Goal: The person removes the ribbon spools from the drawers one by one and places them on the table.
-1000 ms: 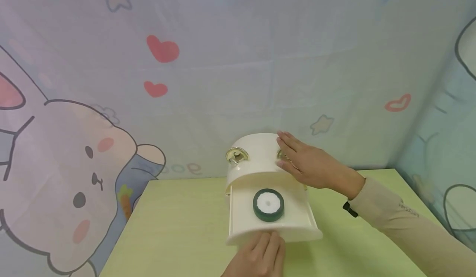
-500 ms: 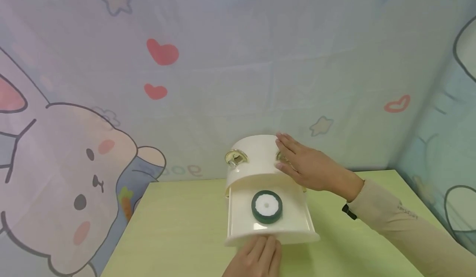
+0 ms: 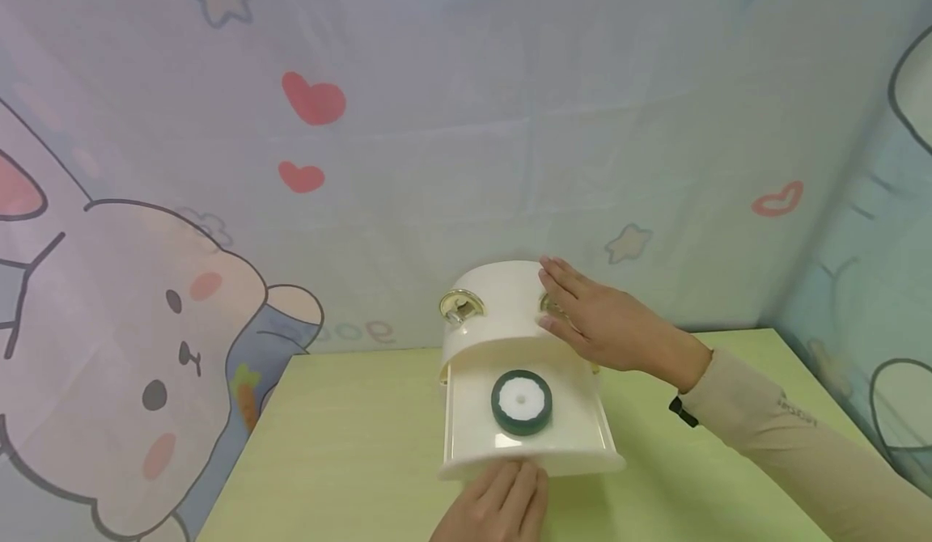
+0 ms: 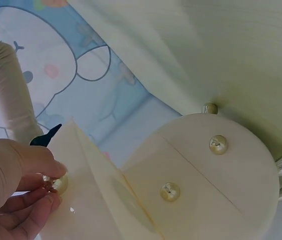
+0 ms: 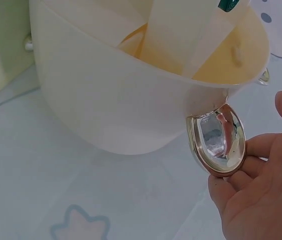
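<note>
Table (image 3: 349,421) cropped; left hand (image 3: 495,504) pinching knob (image 4: 60,183); right hand (image 3: 607,328), outstretched, partly hiding gold fitting (image 5: 220,142).

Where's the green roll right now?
In the head view, the green roll lies low and just right of centre, in the open drawer, between the white cabinet behind it and the left hand at the drawer's front.

Soft, muted light leaves a small glare patch inside the drawer (image 3: 571,429).
</note>
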{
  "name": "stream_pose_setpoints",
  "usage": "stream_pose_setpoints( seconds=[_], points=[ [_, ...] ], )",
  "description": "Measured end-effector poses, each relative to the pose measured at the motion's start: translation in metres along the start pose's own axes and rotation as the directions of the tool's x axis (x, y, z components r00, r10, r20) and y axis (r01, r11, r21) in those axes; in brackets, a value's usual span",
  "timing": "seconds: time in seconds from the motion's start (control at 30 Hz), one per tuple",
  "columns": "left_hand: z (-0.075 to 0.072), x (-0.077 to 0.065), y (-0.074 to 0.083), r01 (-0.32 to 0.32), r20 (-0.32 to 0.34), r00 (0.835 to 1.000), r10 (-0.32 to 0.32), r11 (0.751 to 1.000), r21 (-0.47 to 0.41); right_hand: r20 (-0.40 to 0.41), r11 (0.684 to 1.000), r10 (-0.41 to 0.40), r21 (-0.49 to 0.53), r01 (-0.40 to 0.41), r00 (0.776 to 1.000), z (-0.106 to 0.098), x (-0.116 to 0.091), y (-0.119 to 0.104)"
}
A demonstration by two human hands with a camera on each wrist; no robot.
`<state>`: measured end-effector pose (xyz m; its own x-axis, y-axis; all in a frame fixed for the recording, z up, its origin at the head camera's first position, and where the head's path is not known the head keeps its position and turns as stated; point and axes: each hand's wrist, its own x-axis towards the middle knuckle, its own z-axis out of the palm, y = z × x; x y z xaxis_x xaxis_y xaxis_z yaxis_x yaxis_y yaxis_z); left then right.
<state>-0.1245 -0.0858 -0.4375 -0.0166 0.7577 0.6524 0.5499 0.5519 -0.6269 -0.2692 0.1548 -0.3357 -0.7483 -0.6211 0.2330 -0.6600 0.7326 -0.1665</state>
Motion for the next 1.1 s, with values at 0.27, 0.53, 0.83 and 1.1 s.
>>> stream_pose_setpoints(
  seconds=[0.27, 0.53, 0.83, 1.1],
  points=[
    [-0.011, 0.009, -0.013, 0.06, -0.038, 0.997, -0.062, 0.997, -0.057, -0.004, 1.0, -0.01, -0.012, 0.01, 1.0, -0.001, 0.001, -0.001],
    [-0.022, 0.02, -0.03, 0.117, -0.051, 0.99, -0.134, 0.962, -0.248, 0.004, 1.0, 0.001, -0.015, -0.001, 1.0, -0.001, 0.0, -0.001],
    [-0.037, 0.034, -0.061, 0.279, 0.049, 0.96, -0.277, 0.92, -0.273, 0.007, 1.0, 0.007, -0.011, -0.007, 1.0, -0.001, 0.001, -0.001],
    [-0.031, 0.035, -0.082, 0.334, 0.144, 0.942, -0.303, 0.892, -0.306, -0.006, 1.0, 0.001, -0.017, -0.001, 1.0, -0.001, 0.0, -0.002]
  ],
)
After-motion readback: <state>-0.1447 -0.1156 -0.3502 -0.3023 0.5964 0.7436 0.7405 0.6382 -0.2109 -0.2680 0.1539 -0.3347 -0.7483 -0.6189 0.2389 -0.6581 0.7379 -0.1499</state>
